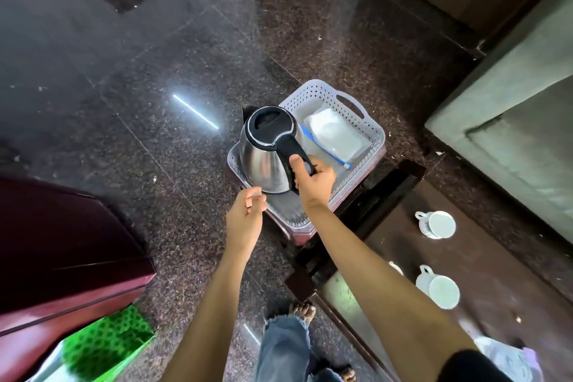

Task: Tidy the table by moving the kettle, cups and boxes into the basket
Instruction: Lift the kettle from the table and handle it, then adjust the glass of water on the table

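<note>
Right hand (313, 178) wrapped round the kettle (268, 149) handle above the basket (369, 124); left hand (245, 214), loosely curled, holds nothing — it might tip!

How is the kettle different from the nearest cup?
The kettle is shiny steel with a black lid; the nearest cup is white. The kettle looks bigger than the cup. The right hand holds the kettle over the basket; the cup rests on the table. Both have a handle.

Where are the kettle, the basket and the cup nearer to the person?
kettle (260, 164): head view, on its steel body.
basket (307, 98): head view, on its far perforated wall.
nearer cup (444, 291): head view, on its inside.
</note>
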A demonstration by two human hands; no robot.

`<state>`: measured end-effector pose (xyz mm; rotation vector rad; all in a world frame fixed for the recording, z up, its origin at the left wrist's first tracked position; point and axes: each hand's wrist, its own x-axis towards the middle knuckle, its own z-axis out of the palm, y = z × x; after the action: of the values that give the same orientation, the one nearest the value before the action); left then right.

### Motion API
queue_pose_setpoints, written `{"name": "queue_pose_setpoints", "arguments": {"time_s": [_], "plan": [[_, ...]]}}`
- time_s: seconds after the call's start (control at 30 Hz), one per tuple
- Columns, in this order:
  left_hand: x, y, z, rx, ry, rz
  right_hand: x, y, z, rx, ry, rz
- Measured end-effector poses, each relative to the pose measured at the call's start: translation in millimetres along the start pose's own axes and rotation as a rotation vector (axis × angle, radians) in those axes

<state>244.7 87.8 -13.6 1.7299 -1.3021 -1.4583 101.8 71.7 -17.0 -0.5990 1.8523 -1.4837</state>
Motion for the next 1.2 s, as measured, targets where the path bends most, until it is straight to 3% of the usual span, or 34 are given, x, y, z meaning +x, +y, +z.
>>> {"name": "queue_pose_setpoints", "arguments": {"time_s": [0.33, 0.7, 0.77, 0.97, 1.2], "plan": [[3, -4, 22, 0.025, -0.059, -0.039, 5, 12, -10, -0.082, -0.089, -0.125], [-23, 3, 66, 0.213, -0.190, 0.031, 2, 2, -42, -0.219, -0.359, 0.020], [-32, 7, 77, 0.261, -0.205, 0.053, -3, 5, -63, -0.248, -0.315, -0.040], [-70, 12, 120, 0.257, -0.355, 0.116, -31, 22, -154, -0.224, 0.046, -0.113], [-134, -5, 183, 0.315, -0.539, 0.074, -96, 59, -280, -0.253, 0.334, 0.040]]}}
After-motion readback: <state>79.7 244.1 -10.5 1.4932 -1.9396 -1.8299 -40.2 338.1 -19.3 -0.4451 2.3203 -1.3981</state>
